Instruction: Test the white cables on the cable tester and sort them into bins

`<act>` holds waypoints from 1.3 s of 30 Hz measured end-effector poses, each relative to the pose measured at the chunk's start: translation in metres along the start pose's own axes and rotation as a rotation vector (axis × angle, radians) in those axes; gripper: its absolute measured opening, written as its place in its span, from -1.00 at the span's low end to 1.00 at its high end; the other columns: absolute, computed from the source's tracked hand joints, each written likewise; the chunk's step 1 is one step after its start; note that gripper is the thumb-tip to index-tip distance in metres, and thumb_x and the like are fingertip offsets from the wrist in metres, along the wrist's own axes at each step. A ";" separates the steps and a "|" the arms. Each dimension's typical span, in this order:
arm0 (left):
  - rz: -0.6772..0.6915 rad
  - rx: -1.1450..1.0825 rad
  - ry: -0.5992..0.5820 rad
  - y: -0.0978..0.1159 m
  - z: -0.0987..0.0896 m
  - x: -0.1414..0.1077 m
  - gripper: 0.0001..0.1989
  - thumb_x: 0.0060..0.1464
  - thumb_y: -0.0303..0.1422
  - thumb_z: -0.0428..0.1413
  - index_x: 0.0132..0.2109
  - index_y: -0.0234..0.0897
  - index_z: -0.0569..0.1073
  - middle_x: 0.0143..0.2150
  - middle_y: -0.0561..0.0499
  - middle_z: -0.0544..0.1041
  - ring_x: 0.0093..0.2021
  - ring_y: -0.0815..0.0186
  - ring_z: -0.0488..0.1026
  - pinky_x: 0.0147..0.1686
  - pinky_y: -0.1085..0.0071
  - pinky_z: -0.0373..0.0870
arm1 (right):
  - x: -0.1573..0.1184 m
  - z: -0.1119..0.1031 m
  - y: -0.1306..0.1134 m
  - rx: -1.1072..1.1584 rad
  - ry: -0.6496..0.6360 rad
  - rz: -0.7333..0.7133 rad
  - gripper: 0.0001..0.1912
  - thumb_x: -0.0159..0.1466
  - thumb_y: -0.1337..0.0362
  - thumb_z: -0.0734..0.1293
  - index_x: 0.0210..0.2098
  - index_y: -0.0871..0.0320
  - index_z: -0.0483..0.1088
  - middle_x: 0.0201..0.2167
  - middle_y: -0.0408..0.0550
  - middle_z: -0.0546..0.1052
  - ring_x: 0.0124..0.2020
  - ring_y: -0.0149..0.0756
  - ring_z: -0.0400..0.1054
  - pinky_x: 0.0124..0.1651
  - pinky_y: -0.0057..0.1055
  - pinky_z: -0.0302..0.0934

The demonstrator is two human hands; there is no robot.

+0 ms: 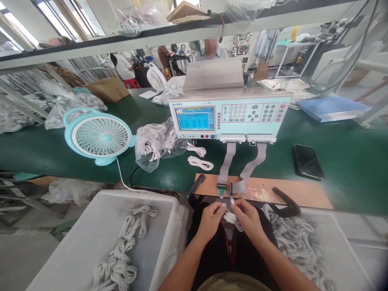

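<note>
A coiled white cable hangs between my two hands in front of the bench edge. The fingers of my left hand pinch one end of it, just below a small green circuit board on a grey ribbon cable. My right hand is closed on the other end, a white plug at the connector of the second ribbon cable; whether it is fully seated I cannot tell. Both ribbons run from the front of a light-blue tester with a lit screen.
Two cable coils and a plastic bag of cables lie left of the tester, beside a blue fan. A phone rests at right. White bins with cables flank me. A co-worker sits behind the tester.
</note>
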State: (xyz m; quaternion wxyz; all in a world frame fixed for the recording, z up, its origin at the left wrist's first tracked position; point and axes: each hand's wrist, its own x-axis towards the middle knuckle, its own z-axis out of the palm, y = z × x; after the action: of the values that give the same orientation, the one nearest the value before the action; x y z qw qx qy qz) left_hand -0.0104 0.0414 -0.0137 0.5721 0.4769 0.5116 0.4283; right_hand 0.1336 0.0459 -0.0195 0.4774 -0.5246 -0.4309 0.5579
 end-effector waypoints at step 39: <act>-0.034 -0.066 0.260 -0.001 0.017 0.016 -0.70 0.03 -0.20 0.03 -0.45 -0.35 0.48 -0.58 0.08 0.36 -0.50 0.38 0.26 -0.44 0.48 0.21 | 0.007 0.005 -0.007 0.272 -0.034 0.226 -0.68 -0.03 0.09 0.49 -0.44 0.20 0.44 -0.55 -0.12 0.45 -0.52 -0.32 0.28 -0.43 -0.44 0.17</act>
State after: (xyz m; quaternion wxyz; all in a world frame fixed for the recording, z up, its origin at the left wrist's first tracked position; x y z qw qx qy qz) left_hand 0.0087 0.0545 -0.0173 0.5235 0.3896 0.5751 0.4934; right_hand 0.1296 0.0542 -0.0137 0.4709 -0.4906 -0.2979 0.6700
